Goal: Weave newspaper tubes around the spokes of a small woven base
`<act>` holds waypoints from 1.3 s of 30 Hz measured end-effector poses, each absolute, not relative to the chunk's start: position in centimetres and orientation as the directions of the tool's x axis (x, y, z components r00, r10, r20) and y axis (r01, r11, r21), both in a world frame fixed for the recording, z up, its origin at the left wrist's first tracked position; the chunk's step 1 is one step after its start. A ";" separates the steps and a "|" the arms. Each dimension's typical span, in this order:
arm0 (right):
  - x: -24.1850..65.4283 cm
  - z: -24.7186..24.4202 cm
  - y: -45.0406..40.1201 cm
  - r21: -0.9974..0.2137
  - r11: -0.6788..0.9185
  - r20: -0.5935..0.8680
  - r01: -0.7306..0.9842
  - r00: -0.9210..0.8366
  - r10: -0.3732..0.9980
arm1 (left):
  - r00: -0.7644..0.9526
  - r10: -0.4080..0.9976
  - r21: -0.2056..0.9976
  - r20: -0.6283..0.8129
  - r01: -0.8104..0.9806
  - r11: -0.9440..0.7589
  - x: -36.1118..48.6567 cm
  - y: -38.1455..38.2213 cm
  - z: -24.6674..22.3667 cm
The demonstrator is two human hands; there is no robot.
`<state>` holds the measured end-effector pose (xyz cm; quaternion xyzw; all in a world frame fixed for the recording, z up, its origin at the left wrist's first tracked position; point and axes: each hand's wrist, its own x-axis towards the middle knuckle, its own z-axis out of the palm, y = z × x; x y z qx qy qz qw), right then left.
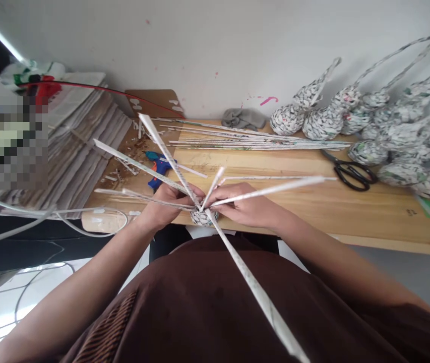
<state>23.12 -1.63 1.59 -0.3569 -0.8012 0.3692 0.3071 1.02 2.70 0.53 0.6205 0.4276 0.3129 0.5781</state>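
Observation:
Between my hands, at the table's front edge, is a small round woven paper piece with several rolled-paper strips sticking out in all directions. One long paper strip runs down toward my body, and another strip points right. My left hand has its fingers closed at the left side of the weave, where strips meet. My right hand pinches at the right side, close to the strip bases. The fingertips are partly hidden behind the strips.
Loose paper rolls lie behind my hands. A blue glue gun rests at left near a newspaper stack. Black-handled scissors lie at right beside several woven gourd shapes. A grey cloth sits by the wall.

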 end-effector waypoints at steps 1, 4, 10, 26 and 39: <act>22.9 1.7 -1.6 -0.832 0.442 0.221 0.335 -0.530 0.819 | 0.434 0.894 0.987 -0.114 0.152 0.052 0.9 2.7 0.4; 22.3 2.3 -1.5 -0.885 0.299 0.123 0.357 -0.440 0.889 | 0.429 0.895 0.989 -0.124 0.130 0.075 0.5 2.8 -0.1; 22.0 3.8 -1.2 -0.842 0.316 0.079 0.437 -0.480 0.874 | 0.407 0.906 0.990 -0.115 0.117 0.073 -0.3 2.8 -0.9; 21.5 3.4 -1.4 -0.814 0.435 0.182 0.386 -0.541 0.821 | 0.410 0.905 0.983 -0.112 0.177 0.041 0.2 2.2 0.3; 21.3 0.8 -3.2 -0.868 0.366 0.313 0.335 -0.201 0.928 | 0.297 0.955 0.970 -0.024 0.236 -0.049 0.6 0.2 1.2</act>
